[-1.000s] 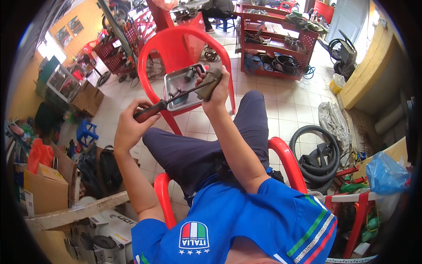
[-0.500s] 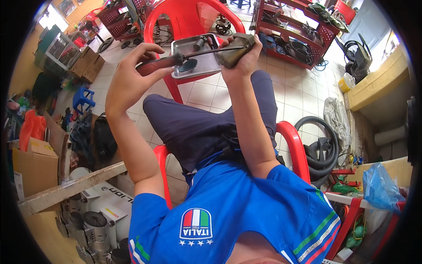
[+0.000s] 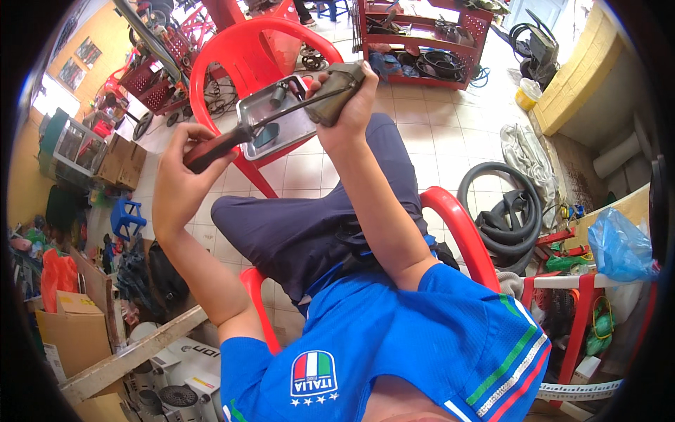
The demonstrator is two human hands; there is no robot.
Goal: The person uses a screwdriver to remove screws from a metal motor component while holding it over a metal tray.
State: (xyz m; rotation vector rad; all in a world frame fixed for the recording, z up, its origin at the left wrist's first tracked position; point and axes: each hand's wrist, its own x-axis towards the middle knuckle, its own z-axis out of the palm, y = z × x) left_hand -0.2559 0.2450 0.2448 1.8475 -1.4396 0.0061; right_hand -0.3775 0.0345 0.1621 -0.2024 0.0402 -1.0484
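My left hand (image 3: 181, 172) is closed around the dark red and black handle of a screwdriver (image 3: 219, 146). Its long thin shaft slants up to the right and crosses the face of an olive-brown, block-shaped part (image 3: 330, 102). That part is held up in my right hand (image 3: 351, 116), with the fingers wrapped behind it. Whether the screwdriver's tip sits in a screw is too small to tell. Just beyond, a metal tray (image 3: 299, 129) rests on a red plastic chair (image 3: 225, 53). In the tray lie a grey cylindrical piece (image 3: 279, 94) and a dark flat oval piece (image 3: 266, 135).
I sit in a red armchair (image 3: 464, 239). Black rubber tubes (image 3: 506, 246) lie on the tiles to the right. A red tool cart (image 3: 422, 49) stands at the back. A blue stool (image 3: 127, 218) and cardboard boxes (image 3: 74, 330) are on the left.
The whole view has shifted and tilted, so the chair and tray appear farther left. The screwdriver's handle end has dropped, making its shaft slant more steeply. Both hands keep their holds.
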